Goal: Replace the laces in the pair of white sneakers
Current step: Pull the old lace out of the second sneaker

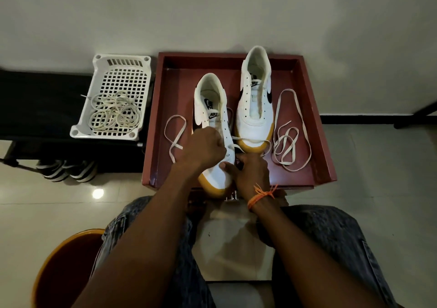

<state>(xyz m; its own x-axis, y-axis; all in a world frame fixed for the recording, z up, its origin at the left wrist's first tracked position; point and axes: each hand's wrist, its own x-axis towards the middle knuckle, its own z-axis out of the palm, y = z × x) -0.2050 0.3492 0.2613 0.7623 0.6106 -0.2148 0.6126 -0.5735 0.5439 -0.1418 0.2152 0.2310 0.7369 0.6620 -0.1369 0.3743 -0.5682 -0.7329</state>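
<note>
Red-brown and shallow, a wooden tray (307,118) fills the middle of the view, seen from above by a seated person whose denim-clad knees (331,236) sit at six o'clock. Inside the tray stand two white sneakers with tan soles, toes pointing toward the viewer. At twelve o'clock within the tray, slightly right, the right-hand sneaker (254,109) has empty eyelets and no lace. Just beside it, toward nine o'clock, the near sneaker (212,118) reaches down to the tray's front edge, and both hands work over its toe half. Curled into a fist over the eyelets, the left hand (203,146) grips something, most likely the lace, though its fingers hide what they hold. At its three o'clock, the right hand (250,172), wearing an orange thread (260,194) at the wrist, pinches the white lace (236,146) beside the sneaker's toe. One end of that lace loops across the tray floor at nine o'clock. A second loose lace (293,127) lies coiled at three o'clock of the tray. Left of the tray, at ten o'clock, a white plastic basket (101,71) holds a tangle of pale laces (113,113).
</note>
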